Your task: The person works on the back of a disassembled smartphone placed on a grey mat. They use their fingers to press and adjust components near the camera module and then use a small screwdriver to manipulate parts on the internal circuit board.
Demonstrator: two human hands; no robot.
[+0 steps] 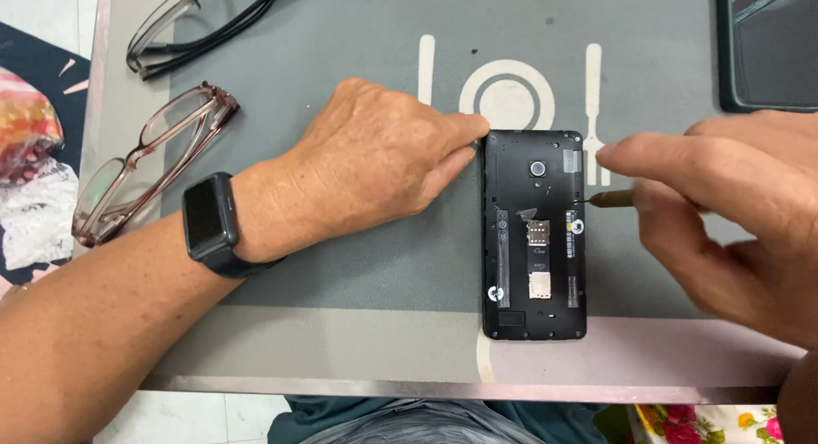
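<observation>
Left hand (383,158) flat, empty, steadying open black phone (534,233) on gray counter (341,273), right hand (724,205) pinching small screwdriver (609,198) at its edge; could slip and scratch if pushed too hard.

At ten o'clock on the tabletop (341,342), brown-framed glasses (145,163) lie folded. Black-framed glasses (196,26) sit at eleven o'clock. A dark tray (767,48) occupies the two o'clock corner.

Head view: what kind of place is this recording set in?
Probably a home table, not a repair shop: a grey placemat printed with plate and cutlery shapes, two pairs of glasses lying loose, and flowered fabric below the table edge.
</observation>
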